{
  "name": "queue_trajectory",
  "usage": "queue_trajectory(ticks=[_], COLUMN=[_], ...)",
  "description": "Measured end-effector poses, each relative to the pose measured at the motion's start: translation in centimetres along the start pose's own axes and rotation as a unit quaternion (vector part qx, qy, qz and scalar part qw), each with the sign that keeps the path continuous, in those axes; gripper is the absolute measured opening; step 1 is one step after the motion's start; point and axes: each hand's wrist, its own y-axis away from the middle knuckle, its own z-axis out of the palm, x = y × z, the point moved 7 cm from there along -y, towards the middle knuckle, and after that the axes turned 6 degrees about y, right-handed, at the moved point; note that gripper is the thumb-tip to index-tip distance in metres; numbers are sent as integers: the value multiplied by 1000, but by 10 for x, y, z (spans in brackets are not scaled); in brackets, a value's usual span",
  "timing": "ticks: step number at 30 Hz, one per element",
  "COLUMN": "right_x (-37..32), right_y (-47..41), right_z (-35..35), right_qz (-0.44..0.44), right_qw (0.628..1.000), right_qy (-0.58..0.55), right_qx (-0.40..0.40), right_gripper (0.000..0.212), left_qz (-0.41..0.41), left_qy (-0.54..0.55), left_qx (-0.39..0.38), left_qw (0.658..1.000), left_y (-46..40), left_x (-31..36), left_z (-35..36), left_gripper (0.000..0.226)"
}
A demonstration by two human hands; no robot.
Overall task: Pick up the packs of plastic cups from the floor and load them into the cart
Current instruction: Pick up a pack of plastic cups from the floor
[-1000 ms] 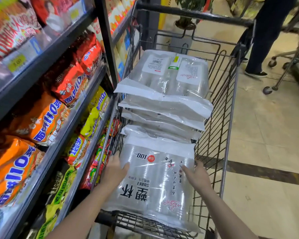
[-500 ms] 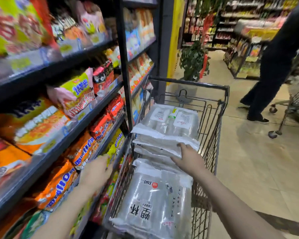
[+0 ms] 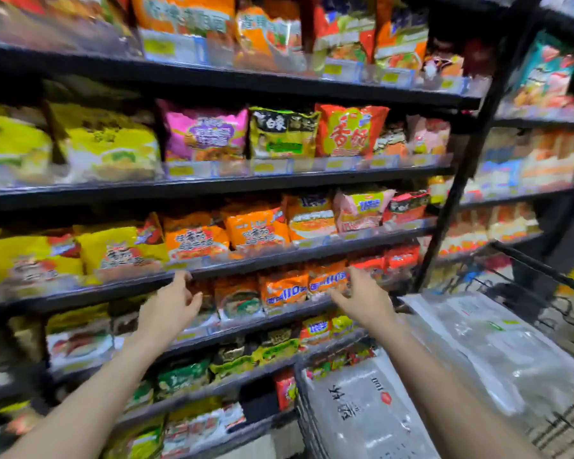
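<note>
Clear packs of plastic cups lie stacked in the wire cart (image 3: 544, 279) at the lower right; the nearest pack (image 3: 362, 409) shows black printed characters and the farther packs (image 3: 484, 329) lie behind it. My left hand (image 3: 169, 309) hovers in front of the shelves, fingers apart, holding nothing. My right hand (image 3: 365, 299) is raised just left of the cart, fingers spread, also empty. Neither hand touches a pack. The floor is not visible.
Black store shelves (image 3: 246, 183) full of instant-noodle bags fill the view ahead and to the left. A black upright post (image 3: 458, 180) stands just beyond the cart, with more stocked shelves to its right. The picture is motion-blurred.
My view has swung left from the cart toward the shelves. My right hand has come off the packs in the cart, and both hands now hang free in front of the shelves.
</note>
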Motion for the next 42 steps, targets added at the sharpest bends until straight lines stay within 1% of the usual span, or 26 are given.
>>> queue_trajectory(ticks=[4, 8, 12, 16, 19, 21, 24, 26, 29, 33, 36, 39, 42], right_x=[-108, -227, -347, -449, -512, -547, -592, -619, -653, -692, -727, -769, -822], right_y=[18, 57, 126, 225, 310, 367, 455, 507, 572, 634, 665, 690, 711], right_z=[13, 33, 54, 76, 90, 97, 102, 100, 102, 120, 135, 154, 178], right_qz=[-119, -239, -345, -441, -494, -511, -546, -568, -587, -593, -599, -607, -613], right_qw=[992, 965, 924, 875, 842, 824, 789, 774, 755, 742, 743, 738, 729], right_qy=[-47, -91, -123, -132, -124, -139, -149, -143, -156, -137, -104, -96, -95], right_qx=[-21, -54, -106, -152, -177, -200, -238, -239, -249, -282, -280, -280, -289], right_gripper=[60, 64, 64, 65, 59, 54, 58, 60, 54, 62, 63, 59, 62], left_qz=[-84, -173, -292, -370, -455, -494, -534, -555, -577, -589, -600, -614, -616], left_qy=[-27, -90, -156, -144, -183, -181, -192, -204, -213, -188, -163, -153, -152], left_qx=[79, 143, 208, 274, 307, 328, 345, 348, 353, 359, 370, 366, 361], left_qw=[993, 970, 920, 876, 816, 785, 748, 728, 706, 699, 690, 682, 683], left_y=[66, 150, 265, 399, 511, 583, 676, 723, 776, 820, 838, 848, 852], left_x=[-61, -129, -196, -250, -273, -284, -294, -301, -318, -351, -385, -429, -482], left_z=[-86, -168, -254, -325, -372, -398, -433, -451, -473, -487, -491, -499, -517], left_gripper=[38, 36, 34, 33, 34, 36, 41, 42, 42, 39, 40, 42, 42])
